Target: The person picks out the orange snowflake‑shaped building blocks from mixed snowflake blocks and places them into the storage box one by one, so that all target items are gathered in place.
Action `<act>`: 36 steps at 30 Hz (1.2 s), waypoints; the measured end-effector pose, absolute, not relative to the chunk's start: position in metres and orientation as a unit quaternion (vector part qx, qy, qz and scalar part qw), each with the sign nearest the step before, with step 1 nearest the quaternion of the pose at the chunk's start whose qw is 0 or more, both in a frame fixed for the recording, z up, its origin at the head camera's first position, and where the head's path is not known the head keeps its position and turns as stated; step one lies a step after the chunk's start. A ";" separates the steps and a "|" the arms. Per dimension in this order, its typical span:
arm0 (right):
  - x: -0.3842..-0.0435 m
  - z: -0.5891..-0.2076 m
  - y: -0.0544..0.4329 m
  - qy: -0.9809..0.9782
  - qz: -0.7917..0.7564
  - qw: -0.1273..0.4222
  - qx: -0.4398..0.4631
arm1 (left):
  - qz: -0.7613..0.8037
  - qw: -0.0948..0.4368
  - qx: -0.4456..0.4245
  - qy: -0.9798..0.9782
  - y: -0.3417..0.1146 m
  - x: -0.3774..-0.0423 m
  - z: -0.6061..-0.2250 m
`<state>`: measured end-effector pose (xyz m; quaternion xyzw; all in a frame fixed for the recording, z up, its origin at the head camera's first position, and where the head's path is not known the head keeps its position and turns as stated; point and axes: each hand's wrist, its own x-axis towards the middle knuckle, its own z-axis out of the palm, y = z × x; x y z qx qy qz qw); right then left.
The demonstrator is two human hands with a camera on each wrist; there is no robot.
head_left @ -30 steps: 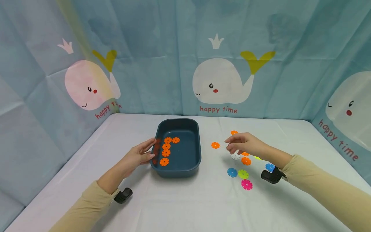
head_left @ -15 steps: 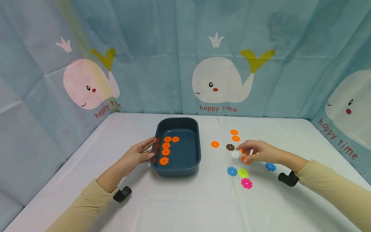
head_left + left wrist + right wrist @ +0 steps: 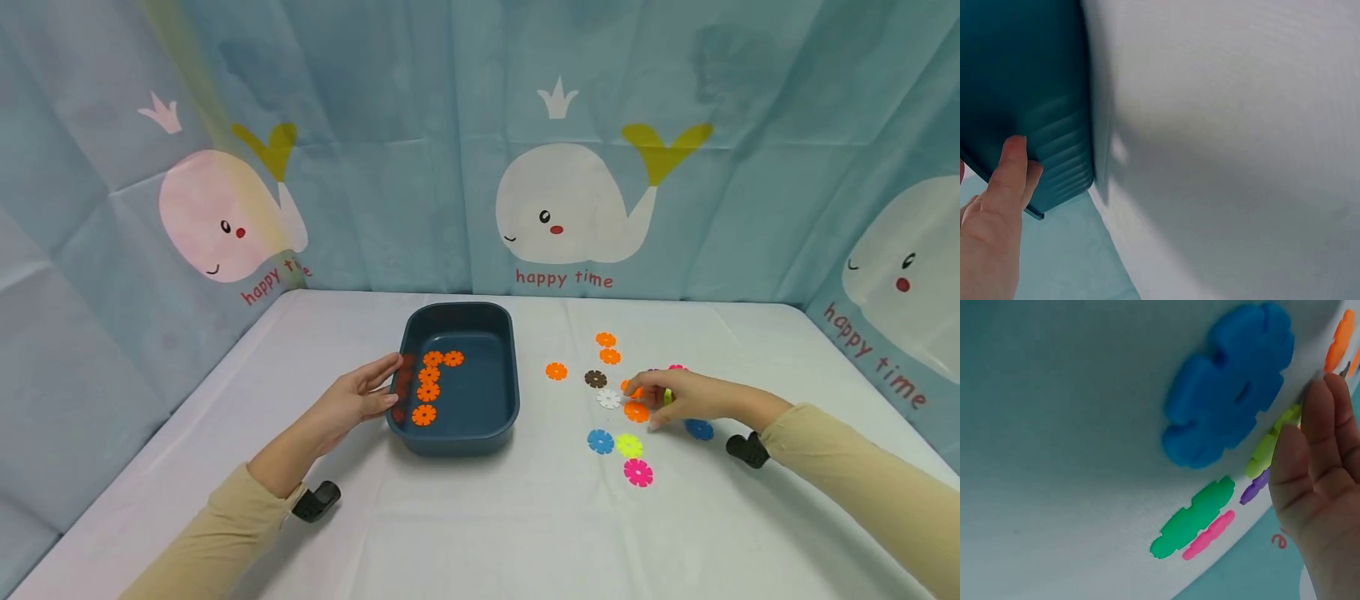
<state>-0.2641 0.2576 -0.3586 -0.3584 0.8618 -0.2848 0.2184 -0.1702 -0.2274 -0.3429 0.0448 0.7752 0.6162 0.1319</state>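
Observation:
My left hand [image 3: 352,397] holds the near-left rim of a dark blue tub [image 3: 480,423]. In the left wrist view, fingers [image 3: 1007,178] lie against its ribbed outer wall. Several orange flower-shaped discs [image 3: 427,392] lie in the tub along its left side. My right hand [image 3: 693,396] hovers low over scattered discs, thumb and forefinger apart, by an orange disc [image 3: 636,412]. A lime disc shows partly behind the fingers. The right wrist view shows a blue disc [image 3: 1235,387] close up, with a green disc [image 3: 1191,519] beyond it.
Left of the right hand lie a brown disc [image 3: 596,379], a white disc [image 3: 609,399] and several orange ones. Nearer are a blue disc [image 3: 601,442], a yellow-green disc [image 3: 629,446] and a pink disc [image 3: 638,472]. A whale-printed curtain [image 3: 390,200] stands behind the white table [image 3: 480,533].
My right hand has moved right and down, from above the white and brown discs to the orange discs, uncovering the brown one. The left hand stays at the tub.

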 end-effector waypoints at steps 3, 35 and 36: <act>-0.268 -0.361 0.256 0.864 -0.280 0.231 -0.349 | 0.616 0.131 0.045 0.776 -0.228 -0.170 -0.343; -0.275 -0.361 0.246 0.876 -0.251 0.261 -0.320 | 0.615 0.125 0.050 0.777 -0.228 -0.169 -0.344; -0.276 -0.362 0.247 0.876 -0.250 0.259 -0.322 | 0.616 0.125 0.050 0.776 -0.228 -0.169 -0.344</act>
